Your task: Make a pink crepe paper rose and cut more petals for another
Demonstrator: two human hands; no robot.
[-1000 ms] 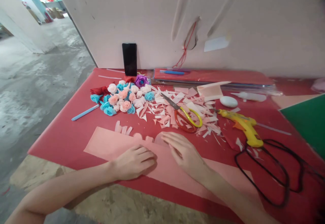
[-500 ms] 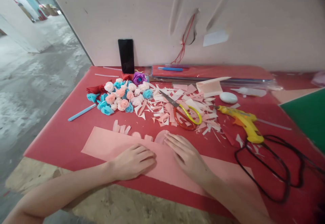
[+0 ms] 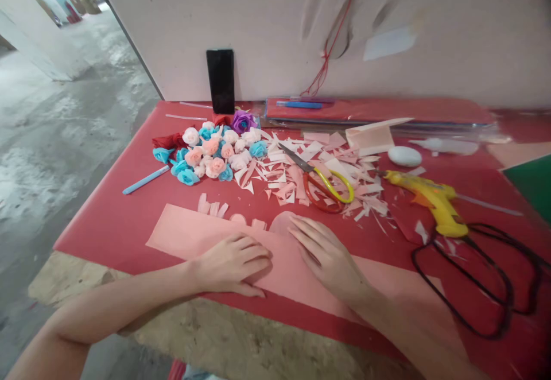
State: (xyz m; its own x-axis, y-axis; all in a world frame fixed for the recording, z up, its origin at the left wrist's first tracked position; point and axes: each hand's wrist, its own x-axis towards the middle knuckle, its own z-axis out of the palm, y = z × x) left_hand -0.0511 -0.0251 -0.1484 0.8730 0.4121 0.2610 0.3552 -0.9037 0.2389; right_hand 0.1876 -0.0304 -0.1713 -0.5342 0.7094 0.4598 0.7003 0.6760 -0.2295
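I see left hand [image 3: 235, 262] palm-down, loosely spread on the pink sheet [image 3: 288, 276], lower centre, likely holding it flat; right hand [image 3: 325, 251], apart from left, rests extended fingers on the pink disc [image 3: 280, 221], probably steadying it.

The forearms [image 3: 129, 302] and slim-fingered hands [image 3: 235, 262] are bare, and a small dark spot [image 3: 361, 281] marks the right wrist [image 3: 358, 293].

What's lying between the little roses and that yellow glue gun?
In the head view, pink and white paper scraps lie between the roses and the glue gun, with scissors resting on them.
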